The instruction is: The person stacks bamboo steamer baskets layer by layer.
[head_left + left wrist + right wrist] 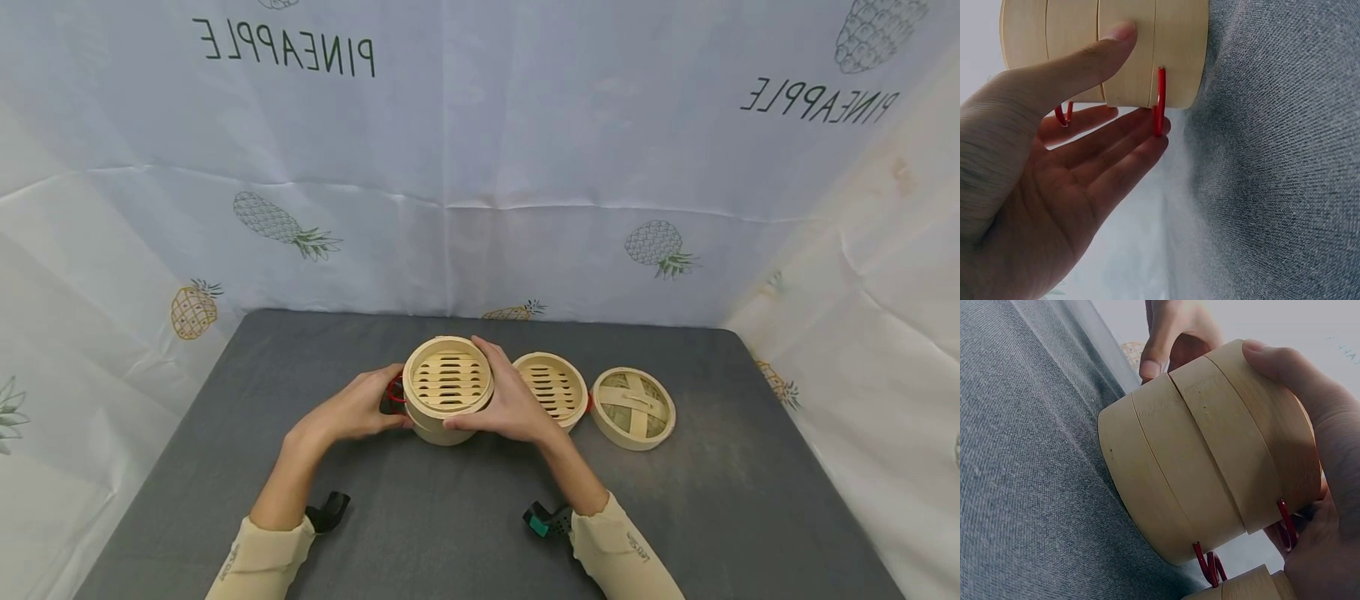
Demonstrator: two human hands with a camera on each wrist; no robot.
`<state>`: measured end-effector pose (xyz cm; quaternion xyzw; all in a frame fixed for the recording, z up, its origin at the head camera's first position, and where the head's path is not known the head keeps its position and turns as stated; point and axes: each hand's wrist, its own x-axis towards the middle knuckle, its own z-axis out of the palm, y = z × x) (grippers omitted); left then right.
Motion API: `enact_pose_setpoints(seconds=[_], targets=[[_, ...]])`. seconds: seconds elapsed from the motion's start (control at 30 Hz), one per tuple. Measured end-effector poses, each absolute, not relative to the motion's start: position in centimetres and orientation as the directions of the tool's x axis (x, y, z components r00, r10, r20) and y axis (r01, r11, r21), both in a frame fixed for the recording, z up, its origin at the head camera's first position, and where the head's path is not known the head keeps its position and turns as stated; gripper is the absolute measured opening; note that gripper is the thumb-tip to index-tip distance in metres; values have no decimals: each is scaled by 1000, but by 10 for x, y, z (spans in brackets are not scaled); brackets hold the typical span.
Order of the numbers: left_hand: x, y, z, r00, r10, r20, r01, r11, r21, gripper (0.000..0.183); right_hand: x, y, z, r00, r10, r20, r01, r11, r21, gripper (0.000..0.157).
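Two bamboo steamer baskets stand stacked at the table's middle, their rims slightly offset at the seam. My right hand point(512, 404) grips the upper basket point(450, 385), thumb at its near side and fingers round the far side. The left hand point(358, 408) holds the lower basket point(1179, 37) from the left, its thumb pressed on the bamboo wall. Behind that thumb, its fingers reach past the red loop point(1160, 94) on the lower basket. Slats show inside the upper basket, which has a red loop point(1287, 524) too. The lower basket's inside is hidden.
Right of the stack lies another slatted steamer basket point(551, 385), partly behind my right hand. A woven bamboo steamer lid point(633, 408) with a strap handle lies beside it. The grey table point(420, 533) ends at a pineapple-print curtain point(480, 250).
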<state>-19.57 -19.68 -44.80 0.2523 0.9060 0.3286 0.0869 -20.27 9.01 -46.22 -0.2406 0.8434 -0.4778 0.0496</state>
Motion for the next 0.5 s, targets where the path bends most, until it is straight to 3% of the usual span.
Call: enact_pose_setpoints(seconds=[0.5], targets=[[-195,-197,-448,-859,512,10,400,659,637,75,-201,89,-461,-880,-460,115,-334,430,-839,126]])
